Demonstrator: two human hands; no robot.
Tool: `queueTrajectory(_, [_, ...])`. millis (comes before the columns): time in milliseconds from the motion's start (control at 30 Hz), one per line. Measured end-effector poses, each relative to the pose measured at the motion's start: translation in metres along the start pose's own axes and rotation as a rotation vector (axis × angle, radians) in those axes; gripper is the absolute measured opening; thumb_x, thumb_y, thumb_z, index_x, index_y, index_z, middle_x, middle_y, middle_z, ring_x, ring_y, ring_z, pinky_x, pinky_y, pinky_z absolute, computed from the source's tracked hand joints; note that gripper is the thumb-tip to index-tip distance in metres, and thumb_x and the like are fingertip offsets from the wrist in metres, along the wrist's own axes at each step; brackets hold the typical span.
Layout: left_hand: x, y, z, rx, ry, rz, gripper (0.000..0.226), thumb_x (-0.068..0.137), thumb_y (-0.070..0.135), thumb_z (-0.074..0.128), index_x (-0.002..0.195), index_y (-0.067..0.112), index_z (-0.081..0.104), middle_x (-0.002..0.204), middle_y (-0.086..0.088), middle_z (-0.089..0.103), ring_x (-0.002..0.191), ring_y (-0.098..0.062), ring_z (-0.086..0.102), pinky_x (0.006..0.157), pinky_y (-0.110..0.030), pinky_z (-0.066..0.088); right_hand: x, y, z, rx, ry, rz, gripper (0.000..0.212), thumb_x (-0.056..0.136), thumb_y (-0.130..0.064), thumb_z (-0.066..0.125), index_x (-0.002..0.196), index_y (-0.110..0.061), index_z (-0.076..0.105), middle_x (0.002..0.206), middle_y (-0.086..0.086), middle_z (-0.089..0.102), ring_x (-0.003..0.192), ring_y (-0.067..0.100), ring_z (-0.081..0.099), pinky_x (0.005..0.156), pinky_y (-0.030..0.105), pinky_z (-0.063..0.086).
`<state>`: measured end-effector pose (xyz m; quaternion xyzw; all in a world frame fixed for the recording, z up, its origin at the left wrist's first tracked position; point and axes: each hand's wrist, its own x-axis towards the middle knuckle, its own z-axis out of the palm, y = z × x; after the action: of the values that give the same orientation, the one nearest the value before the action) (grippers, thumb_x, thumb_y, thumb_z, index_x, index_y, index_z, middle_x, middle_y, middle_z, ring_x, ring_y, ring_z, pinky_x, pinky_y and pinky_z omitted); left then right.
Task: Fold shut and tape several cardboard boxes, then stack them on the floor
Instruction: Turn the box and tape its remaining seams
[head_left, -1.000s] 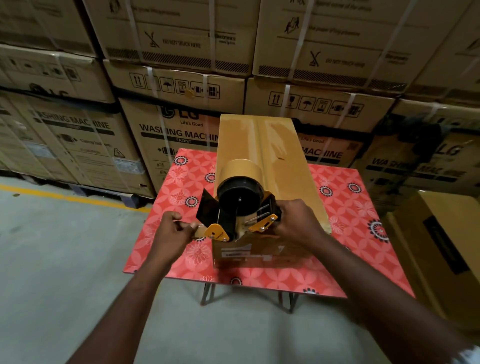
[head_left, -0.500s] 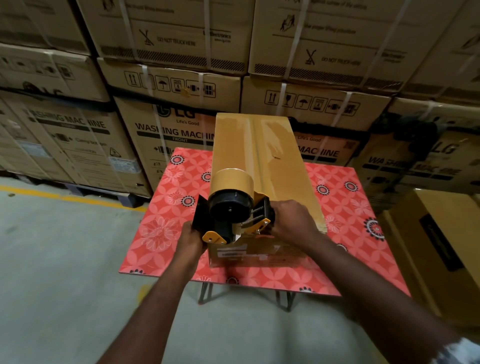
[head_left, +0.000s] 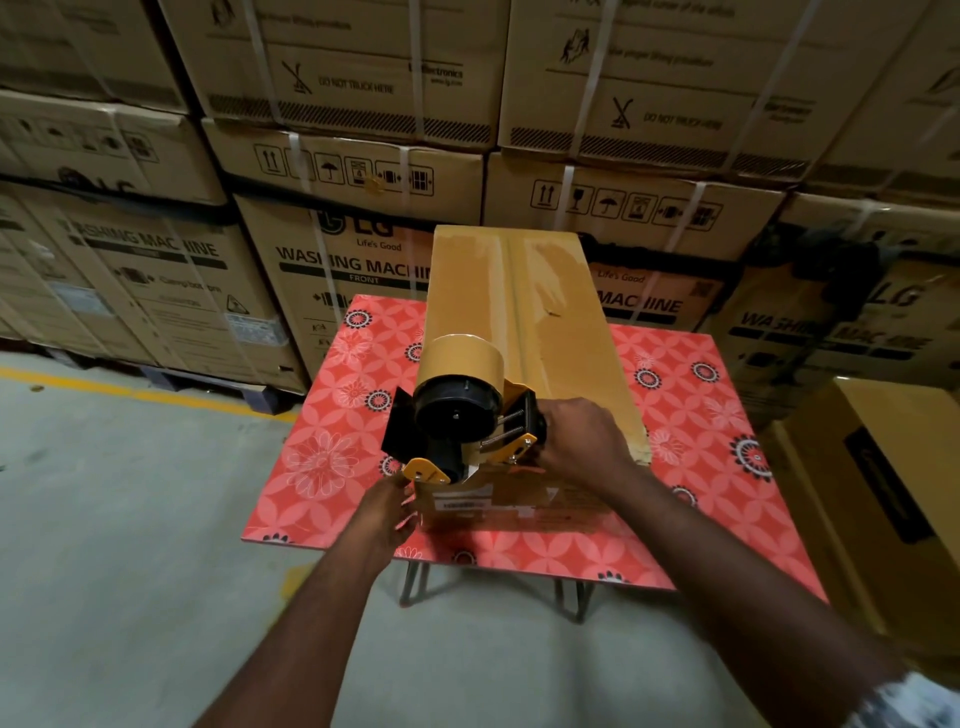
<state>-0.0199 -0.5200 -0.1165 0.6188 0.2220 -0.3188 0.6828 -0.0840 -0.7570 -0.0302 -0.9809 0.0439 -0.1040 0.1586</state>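
A long closed cardboard box (head_left: 545, 322) lies lengthwise on the red flower-patterned table (head_left: 332, 447), with brown tape running along its top seam. A yellow and black tape dispenser (head_left: 457, 410) with a brown tape roll sits at the box's near end. My right hand (head_left: 582, 441) grips the dispenser's handle. My left hand (head_left: 384, 512) rests against the near left corner of the box, just below the dispenser's front; its fingertips are hidden behind the corner.
Stacked washing machine cartons (head_left: 332, 249) form a wall close behind the table. Another cardboard box (head_left: 893, 499) stands on the floor at the right. Grey concrete floor (head_left: 130, 519) with a yellow line lies to the left and in front.
My left hand left the dispenser's front, where it pinched the tape end, and came to the box's near left corner. The dispenser stayed at the near end.
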Motion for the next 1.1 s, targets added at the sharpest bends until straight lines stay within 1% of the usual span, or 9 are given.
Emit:
queueTrajectory(100, [-0.004, 0.008, -0.004, 0.016, 0.104, 0.247, 0.018, 0.101, 0.008, 0.048, 0.104, 0.018, 0.062, 0.103, -0.007, 0.065, 0.091, -0.018, 0.057, 0.073, -0.031, 0.043, 0.0, 0.0, 0.0, 0.01, 0.0, -0.003, 0.058, 0.072, -0.073, 0.035, 0.085, -0.027, 0.067, 0.069, -0.006, 0.065, 0.063, 0.02, 0.06, 0.057, 0.028, 0.041])
queueTrajectory(233, [-0.015, 0.019, -0.004, 0.087, -0.012, 0.542, 0.024, 0.099, 0.004, 0.058, 0.106, 0.024, 0.069, 0.1, -0.001, 0.075, 0.091, -0.013, 0.071, 0.079, -0.031, 0.056, 0.002, 0.002, -0.001, -0.026, -0.081, 0.022, 0.037, 0.083, -0.062, 0.063, 0.087, -0.025, 0.068, 0.074, -0.004, 0.069, 0.07, 0.021, 0.065, 0.06, 0.031, 0.049])
queueTrajectory(400, [-0.019, 0.022, -0.01, 0.196, -0.048, 0.609, 0.02, 0.098, 0.007, 0.061, 0.101, 0.023, 0.072, 0.087, 0.01, 0.077, 0.083, -0.002, 0.072, 0.077, -0.027, 0.051, 0.005, 0.003, -0.004, -0.048, -0.137, 0.028, 0.034, 0.084, -0.059, 0.068, 0.087, -0.025, 0.066, 0.078, -0.002, 0.07, 0.077, 0.025, 0.067, 0.065, 0.036, 0.054])
queueTrajectory(600, [-0.014, 0.012, -0.011, 0.249, 0.056, 0.651, 0.024, 0.097, 0.012, 0.065, 0.09, 0.033, 0.073, 0.081, 0.004, 0.076, 0.082, -0.016, 0.069, 0.074, -0.035, 0.051, 0.004, 0.002, -0.004, -0.038, -0.14, 0.028, 0.039, 0.082, -0.065, 0.068, 0.09, -0.027, 0.069, 0.077, -0.006, 0.07, 0.074, 0.021, 0.067, 0.064, 0.034, 0.054])
queueTrajectory(700, [-0.014, 0.001, -0.012, 0.394, 0.148, 0.806, 0.015, 0.097, 0.003, 0.061, 0.098, 0.016, 0.069, 0.08, 0.005, 0.065, 0.072, -0.002, 0.06, 0.064, -0.021, 0.044, 0.001, 0.0, -0.006, -0.018, -0.151, 0.016, 0.039, 0.082, -0.065, 0.069, 0.089, -0.026, 0.068, 0.077, -0.005, 0.07, 0.073, 0.021, 0.067, 0.063, 0.033, 0.053])
queueTrajectory(800, [-0.01, -0.009, -0.011, 0.474, 0.171, 0.971, 0.022, 0.096, 0.0, 0.055, 0.105, 0.019, 0.063, 0.086, 0.003, 0.063, 0.081, 0.007, 0.061, 0.067, -0.005, 0.043, -0.004, -0.001, -0.014, -0.003, -0.169, 0.01, 0.037, 0.083, -0.063, 0.07, 0.085, -0.026, 0.065, 0.076, -0.003, 0.07, 0.072, 0.022, 0.066, 0.062, 0.032, 0.049])
queueTrajectory(933, [-0.003, -0.012, -0.006, 0.525, 0.17, 1.015, 0.027, 0.078, 0.005, 0.044, 0.097, 0.017, 0.06, 0.08, -0.003, 0.059, 0.075, -0.001, 0.056, 0.061, -0.01, 0.039, -0.012, 0.005, -0.022, 0.024, -0.152, -0.013, 0.029, 0.086, -0.049, 0.072, 0.076, -0.03, 0.053, 0.07, -0.001, 0.064, 0.063, 0.021, 0.058, 0.06, 0.03, 0.039])
queueTrajectory(1033, [0.0, -0.017, -0.003, 0.561, 0.176, 1.076, 0.031, 0.079, 0.005, 0.045, 0.103, 0.011, 0.064, 0.085, -0.006, 0.062, 0.076, -0.013, 0.054, 0.065, -0.025, 0.043, -0.015, 0.015, -0.018, -0.004, -0.16, -0.006, 0.022, 0.088, -0.04, 0.068, 0.076, -0.027, 0.055, 0.072, 0.001, 0.067, 0.065, 0.026, 0.064, 0.059, 0.034, 0.05])
queueTrajectory(1100, [0.001, -0.017, -0.002, 0.54, 0.171, 1.098, 0.026, 0.088, 0.013, 0.047, 0.105, 0.02, 0.064, 0.09, -0.003, 0.064, 0.081, -0.017, 0.057, 0.067, -0.03, 0.045, -0.018, 0.026, -0.018, -0.027, -0.156, -0.004, 0.016, 0.088, -0.036, 0.066, 0.082, -0.022, 0.063, 0.077, 0.003, 0.07, 0.07, 0.028, 0.067, 0.062, 0.039, 0.055])
